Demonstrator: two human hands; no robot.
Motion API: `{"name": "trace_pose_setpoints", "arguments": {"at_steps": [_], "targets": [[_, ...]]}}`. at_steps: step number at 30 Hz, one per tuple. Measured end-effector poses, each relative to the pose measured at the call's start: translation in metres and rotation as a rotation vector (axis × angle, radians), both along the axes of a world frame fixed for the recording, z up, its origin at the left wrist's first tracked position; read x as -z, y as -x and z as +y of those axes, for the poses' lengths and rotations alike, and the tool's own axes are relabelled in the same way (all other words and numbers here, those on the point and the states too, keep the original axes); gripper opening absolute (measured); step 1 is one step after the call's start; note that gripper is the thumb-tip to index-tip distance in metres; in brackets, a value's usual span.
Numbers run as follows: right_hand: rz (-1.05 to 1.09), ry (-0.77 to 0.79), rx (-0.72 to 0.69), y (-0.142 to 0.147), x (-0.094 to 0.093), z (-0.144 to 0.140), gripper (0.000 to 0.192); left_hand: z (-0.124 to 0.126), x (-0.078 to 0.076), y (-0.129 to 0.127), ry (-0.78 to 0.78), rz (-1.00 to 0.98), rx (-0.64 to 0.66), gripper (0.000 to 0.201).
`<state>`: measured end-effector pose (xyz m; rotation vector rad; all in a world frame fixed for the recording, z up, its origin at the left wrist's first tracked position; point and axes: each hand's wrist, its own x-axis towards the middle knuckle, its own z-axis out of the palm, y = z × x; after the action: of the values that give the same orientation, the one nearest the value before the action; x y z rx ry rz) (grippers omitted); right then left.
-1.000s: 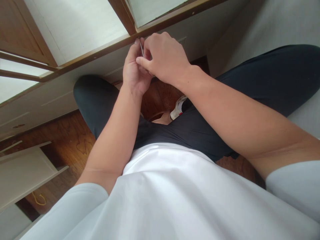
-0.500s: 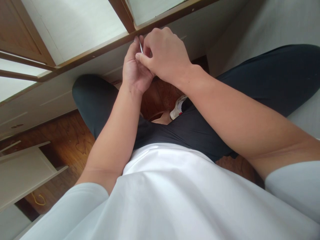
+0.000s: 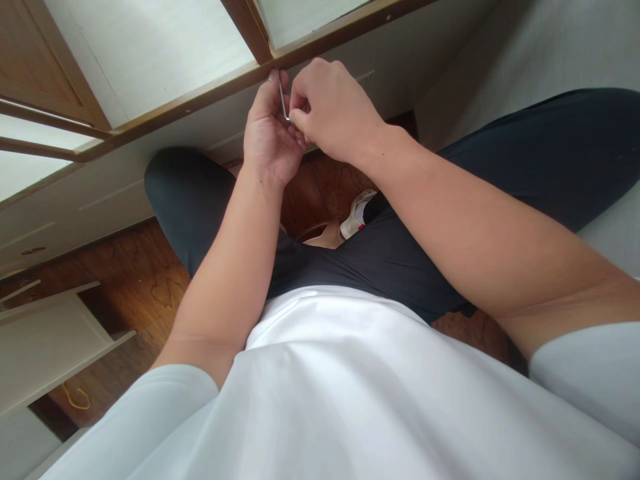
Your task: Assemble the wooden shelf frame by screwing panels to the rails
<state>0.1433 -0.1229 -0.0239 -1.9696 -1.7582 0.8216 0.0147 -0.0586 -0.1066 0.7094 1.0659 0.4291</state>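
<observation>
fingers: right hand [image 3: 333, 107] fingers pinch the hex key [image 3: 283, 98] at its bend; left hand [image 3: 270, 133] fingers curl round the shaft.
hex key: upright between both hands, tip at the wooden frame rail [image 3: 200, 100].
step: looks like turning a fastener in the rail.
next move: likely calls for a steady twist, tip kept seated.

Both hands meet at the brown wooden frame edge [image 3: 200, 100] of a pale panel. The left hand [image 3: 270, 137] is raised with its fingers against the frame beside a thin metal hex key [image 3: 283, 97], which stands nearly upright with its top end at the frame. The right hand [image 3: 333, 110] pinches the key's lower bend between fingertips. Below lie dark trousers [image 3: 380, 260], a white shirt [image 3: 350, 393], a wood floor [image 3: 135, 280] and a white shoe [image 3: 356, 215].
</observation>
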Motion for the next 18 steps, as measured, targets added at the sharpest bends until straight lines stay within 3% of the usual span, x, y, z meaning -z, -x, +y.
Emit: {"name": "trace_pose_setpoints", "arguments": {"at_steps": [4, 10, 14, 18], "targets": [[0.039, 0.028, -0.020, -0.001, 0.003, 0.000, 0.017, 0.001, 0.003, 0.000, -0.042, -0.031, -0.068, 0.073], [0.049, 0.121, -0.044, -0.002, 0.003, -0.001, 0.022, 0.007, 0.012, 0.004, 0.011, -0.044, -0.051, 0.076], [0.059, 0.118, -0.040, -0.003, 0.002, 0.000, 0.020, 0.009, 0.015, 0.004, -0.012, -0.060, -0.064, 0.070], [0.036, 0.078, -0.055, -0.002, -0.001, -0.002, 0.023, 0.005, 0.011, 0.002, -0.066, -0.026, -0.096, 0.077]]}}
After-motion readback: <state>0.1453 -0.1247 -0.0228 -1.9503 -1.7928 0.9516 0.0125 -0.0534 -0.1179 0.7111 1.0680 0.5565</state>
